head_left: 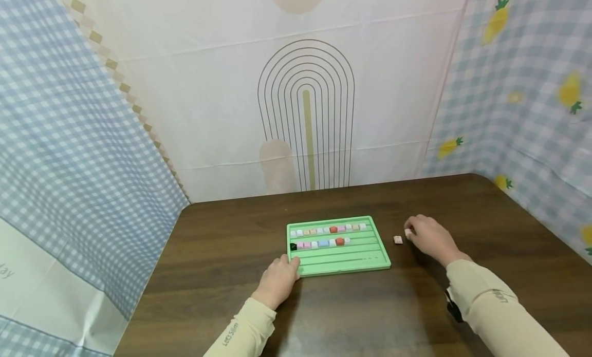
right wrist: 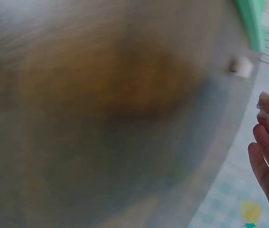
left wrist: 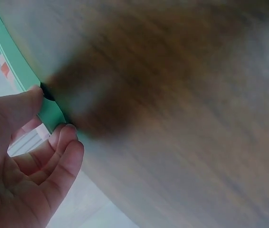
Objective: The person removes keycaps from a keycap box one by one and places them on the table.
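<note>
A light green ridged tray lies on the table, with two rows of small keycaps in its upper slots. My left hand grips the tray's near left corner, thumb on one side and fingers on the other, as the left wrist view shows. To the right of the tray, my right hand pinches a small white keycap between thumb and fingertips. Another white keycap rests on the table between the tray and that hand.
The keycaps in the tray include a black one, a red one and a blue wide one. The dark wooden table backs onto a white printed cloth, with checked cloths at both sides.
</note>
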A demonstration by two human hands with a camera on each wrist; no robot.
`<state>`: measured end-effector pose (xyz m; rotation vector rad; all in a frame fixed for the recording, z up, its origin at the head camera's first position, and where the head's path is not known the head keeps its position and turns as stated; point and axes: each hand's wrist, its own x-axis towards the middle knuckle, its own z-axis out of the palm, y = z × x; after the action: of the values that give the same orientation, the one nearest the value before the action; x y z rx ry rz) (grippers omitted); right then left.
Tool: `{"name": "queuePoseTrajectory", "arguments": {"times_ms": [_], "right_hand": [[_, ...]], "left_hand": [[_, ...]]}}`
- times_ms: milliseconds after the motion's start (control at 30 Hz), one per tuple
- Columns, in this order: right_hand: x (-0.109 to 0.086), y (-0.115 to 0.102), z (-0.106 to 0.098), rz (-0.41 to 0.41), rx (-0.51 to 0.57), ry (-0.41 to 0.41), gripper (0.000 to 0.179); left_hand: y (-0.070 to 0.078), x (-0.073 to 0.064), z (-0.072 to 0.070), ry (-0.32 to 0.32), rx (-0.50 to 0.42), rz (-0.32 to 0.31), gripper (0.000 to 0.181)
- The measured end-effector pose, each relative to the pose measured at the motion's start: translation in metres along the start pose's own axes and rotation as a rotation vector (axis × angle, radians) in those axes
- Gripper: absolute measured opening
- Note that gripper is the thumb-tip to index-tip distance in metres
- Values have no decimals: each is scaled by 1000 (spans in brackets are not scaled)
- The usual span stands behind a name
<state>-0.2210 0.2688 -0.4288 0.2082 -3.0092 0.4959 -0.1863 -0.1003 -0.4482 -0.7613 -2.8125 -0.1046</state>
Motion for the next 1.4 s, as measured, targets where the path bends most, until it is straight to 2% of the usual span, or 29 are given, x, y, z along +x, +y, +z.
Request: {"name": "queuePoseTrajectory", "arguments": {"times_ms": [200,433,667,767,900,1167,1267,1400], "right_hand": [[-6,6,13,15,-1,-36,12],[-5,7,16,8,-12,-41,12],[-4,7,11,7,6,-34,25],[0,-3,8,-24,11,0,30],[11,-28,12,-89,16,12,27],[28,-81,39,-188,43,-75,26],[32,-96,49,-181,27,-94,26],[34,-104,54,-166,-6,-93,21]], "left_hand": [[-1,0,2,-2,-7,1,20],[-1,0,2,-17,-9,6,19],[0,1,1,-40,-10,6,20],[-1,1,1,-42,-7,8,19],[-1,0,1,-50,-15,3,18],[0,-5,2,-49,-20,8,17],[0,-7,2,-29,-14,13,17],[1,-5,1,-13,-7,20,15]]}}
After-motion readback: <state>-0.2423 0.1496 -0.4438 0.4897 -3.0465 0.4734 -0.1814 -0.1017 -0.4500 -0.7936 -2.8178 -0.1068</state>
